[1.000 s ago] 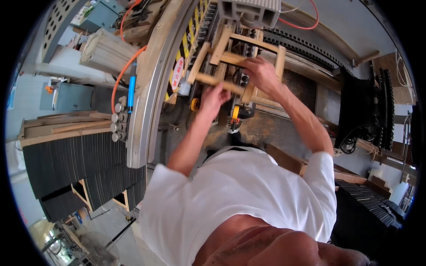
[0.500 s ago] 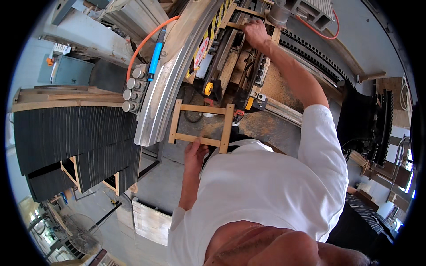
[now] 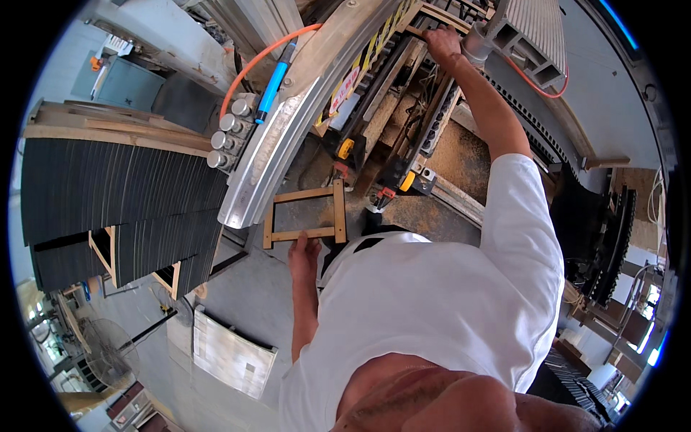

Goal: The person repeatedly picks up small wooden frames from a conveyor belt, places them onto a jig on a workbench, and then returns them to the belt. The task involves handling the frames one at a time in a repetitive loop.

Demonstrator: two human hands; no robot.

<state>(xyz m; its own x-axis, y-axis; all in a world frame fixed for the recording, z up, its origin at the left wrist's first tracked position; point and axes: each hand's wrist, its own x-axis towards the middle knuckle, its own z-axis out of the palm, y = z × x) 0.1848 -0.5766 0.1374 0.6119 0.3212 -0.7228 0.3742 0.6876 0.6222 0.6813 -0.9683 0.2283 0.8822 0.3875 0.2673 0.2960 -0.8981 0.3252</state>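
In my left hand, low in front of my body, is a light wooden frame of joined bars, gripped by its near bar. The frame hangs tilted beside the near end of a woodworking machine. My right arm stretches out to the far part of that machine. There my right hand has its fingers curled over the near bar of a second wooden frame lying across the machine's rails. Part of that second frame is hidden behind the hand and a metal cylinder.
A metal beam with an orange hose and a blue pen-like tool runs along the left. Beyond it stand stacked dark panels. Yellow knobs stick out at the machine's near end. Sawdust covers surfaces to the right.
My right hand has moved farther away along the machine with the second frame. The frame in my left hand has shifted left, away from the machine's near end. The whole view has turned slightly.
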